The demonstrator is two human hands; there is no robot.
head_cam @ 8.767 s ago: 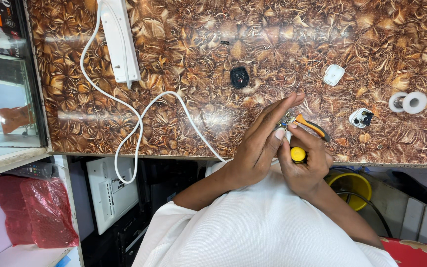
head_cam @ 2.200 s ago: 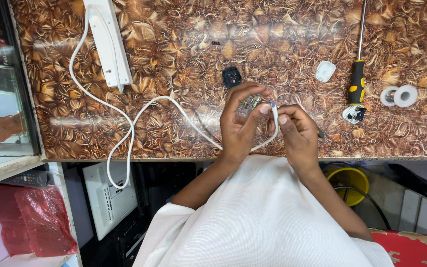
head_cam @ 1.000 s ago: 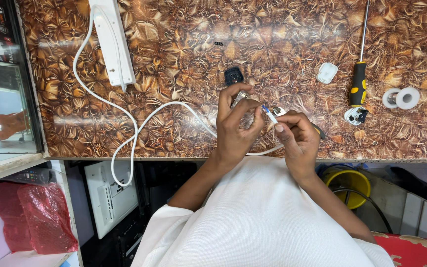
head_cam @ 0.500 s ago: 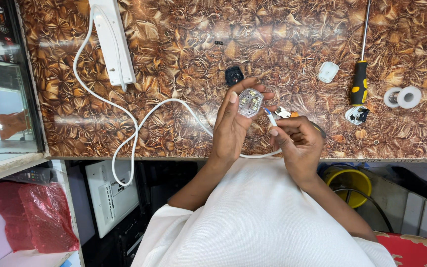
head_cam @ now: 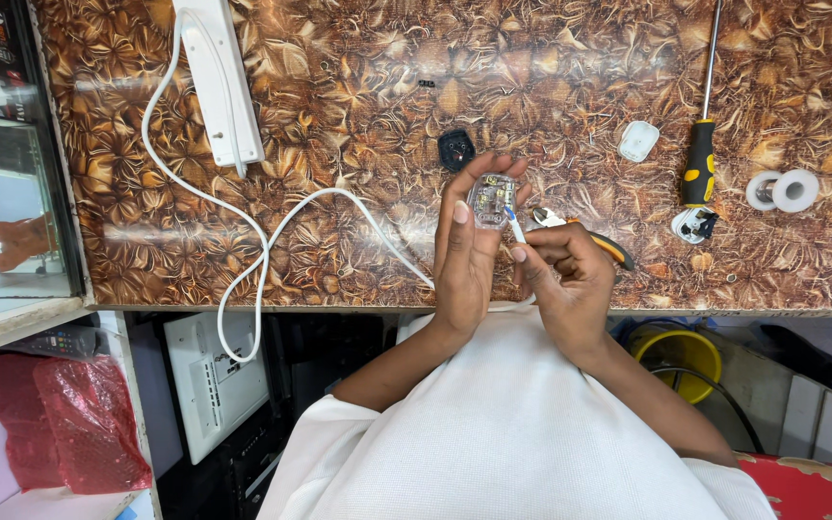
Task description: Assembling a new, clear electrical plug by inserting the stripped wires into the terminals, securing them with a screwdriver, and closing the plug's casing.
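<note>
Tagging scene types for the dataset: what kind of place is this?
Probably a small electrical repair counter or shop. The hands work a wire into a clear plug over a patterned counter, with a screwdriver, tape rolls and a power strip lying on it.

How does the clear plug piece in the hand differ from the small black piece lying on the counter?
The clear piece is see-through, showing metal parts inside; the black piece is opaque. The clear piece is held up in the left hand, with the right hand bringing a wire tip to it; the black piece lies untouched on the counter. The clear one looks larger. Both are small plastic parts.
</note>
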